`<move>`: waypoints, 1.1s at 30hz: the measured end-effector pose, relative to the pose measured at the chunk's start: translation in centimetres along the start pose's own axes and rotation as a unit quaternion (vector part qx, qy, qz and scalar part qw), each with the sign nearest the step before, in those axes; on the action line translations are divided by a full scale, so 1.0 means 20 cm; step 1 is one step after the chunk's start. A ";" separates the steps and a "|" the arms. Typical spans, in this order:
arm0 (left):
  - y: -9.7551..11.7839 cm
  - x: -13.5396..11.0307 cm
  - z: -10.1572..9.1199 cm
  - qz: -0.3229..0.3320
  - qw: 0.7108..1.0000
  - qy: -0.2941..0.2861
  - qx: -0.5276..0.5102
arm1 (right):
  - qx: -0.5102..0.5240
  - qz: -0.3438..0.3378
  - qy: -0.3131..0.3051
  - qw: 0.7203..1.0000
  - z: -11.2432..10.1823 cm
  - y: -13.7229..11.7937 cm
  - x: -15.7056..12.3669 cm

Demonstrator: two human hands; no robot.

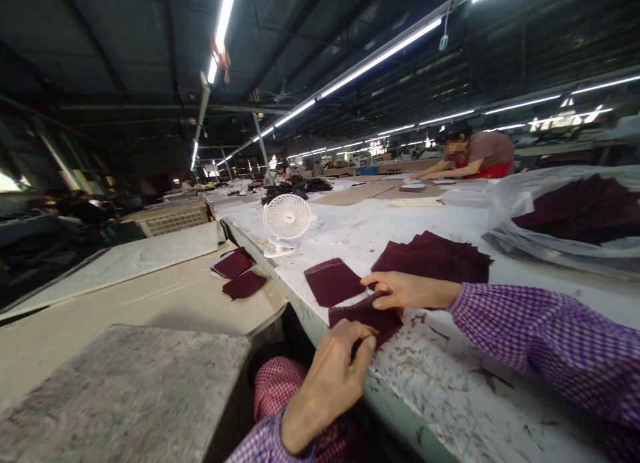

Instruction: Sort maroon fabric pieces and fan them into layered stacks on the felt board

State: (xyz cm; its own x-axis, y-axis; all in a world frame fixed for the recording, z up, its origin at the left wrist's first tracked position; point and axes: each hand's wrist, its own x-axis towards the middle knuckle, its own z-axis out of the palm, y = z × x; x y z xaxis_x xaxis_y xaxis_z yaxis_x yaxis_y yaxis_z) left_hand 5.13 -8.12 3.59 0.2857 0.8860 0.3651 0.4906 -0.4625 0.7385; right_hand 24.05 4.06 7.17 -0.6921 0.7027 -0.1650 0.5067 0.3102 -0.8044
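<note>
A maroon fabric piece [367,314] with a pale strip along its top edge lies at the near edge of the white table. My left hand [337,363] is closed at its near edge, thumb and index finger together on the cloth. Over its far right corner, my right hand [400,290] pinches the cloth between thumb and fingers. Just beyond lies a second maroon piece [333,283], flat, close to my right fingertips. A fanned pile of maroon pieces [433,256] sits behind my right hand, which hides part of it.
A small white fan [287,216] stands on the table [500,396], which is strewn with dark thread scraps. More maroon pieces [244,284] lie on a lower board at left. A clear plastic bag [505,230] of maroon cloth is at right. Another person [483,153] leans over the table's far side.
</note>
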 end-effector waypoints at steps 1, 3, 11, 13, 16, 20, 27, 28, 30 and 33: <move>0.01 0.00 -0.01 0.007 1.000 -0.005 -0.004 | -0.013 -0.019 -0.005 1.000 0.00 0.02 0.00; 0.00 0.04 -0.05 0.014 1.000 0.027 0.003 | -0.025 -0.040 -0.012 0.999 0.01 0.04 0.01; -0.16 0.34 -0.01 0.015 0.984 0.026 0.175 | -0.186 -0.116 0.029 0.975 -0.01 0.02 0.03; -0.18 0.37 0.04 0.005 0.986 0.009 0.169 | -0.206 -0.124 0.033 0.970 -0.03 0.02 0.02; -0.19 0.37 0.08 0.009 0.982 0.015 0.185 | -0.230 -0.121 0.061 0.964 -0.09 0.01 0.00; -0.20 0.36 0.09 0.014 0.980 0.025 0.198 | -0.299 -0.151 0.081 0.939 -0.14 0.04 -0.01; -0.22 0.36 0.09 0.024 0.982 0.033 0.186 | -0.364 -0.152 0.065 0.917 -0.12 0.08 0.01; -0.22 0.36 0.09 0.027 0.982 0.034 0.185 | -0.365 -0.147 0.065 0.917 -0.11 0.08 0.01; -0.23 0.36 0.09 0.032 0.982 0.037 0.185 | -0.364 -0.135 0.065 0.919 -0.10 0.08 0.01; -0.23 0.36 0.09 0.036 0.981 0.043 0.184 | -0.376 -0.127 0.073 0.915 -0.09 0.08 0.01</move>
State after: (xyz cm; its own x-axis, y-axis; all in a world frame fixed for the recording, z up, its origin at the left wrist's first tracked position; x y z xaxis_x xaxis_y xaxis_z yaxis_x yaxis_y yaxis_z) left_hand 6.44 0.30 1.71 0.2685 0.8428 0.4666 0.7405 -0.4903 0.4595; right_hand 25.67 5.82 6.88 -0.7882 0.6080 0.0956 0.5878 0.7896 -0.1761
